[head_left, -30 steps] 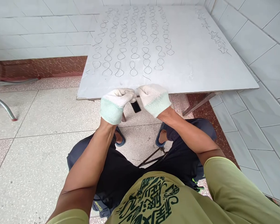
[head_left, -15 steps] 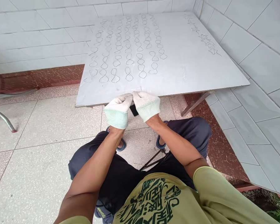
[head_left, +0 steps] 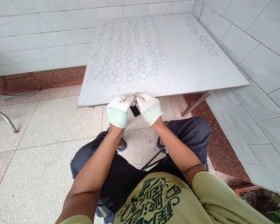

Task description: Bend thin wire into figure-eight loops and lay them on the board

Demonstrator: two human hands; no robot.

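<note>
My left hand (head_left: 120,107) and my right hand (head_left: 148,105), both in white knit gloves with pale green cuffs, meet at the front edge of the white table (head_left: 189,71). Their fingers pinch a thin wire (head_left: 144,88); one end sticks up past the right fingers, and a small curve shows between the fingertips. Most of the wire is hidden by the gloves. Beyond my hands, several wire figure-eights (head_left: 130,75) lie in rows on the table. A dark flat object (head_left: 134,111) shows just below and between my hands.
Star-shaped wire pieces (head_left: 207,43) lie in a line along the table's right side. Tiled walls (head_left: 254,59) close in the back and right. A metal chair leg (head_left: 4,118) stands on the floor at left, and a table leg (head_left: 197,104) slants under the right front.
My hands have shifted slightly right, and the fingertips have turned a little. More of the wire now shows above the right fingers. The view has moved slightly.
</note>
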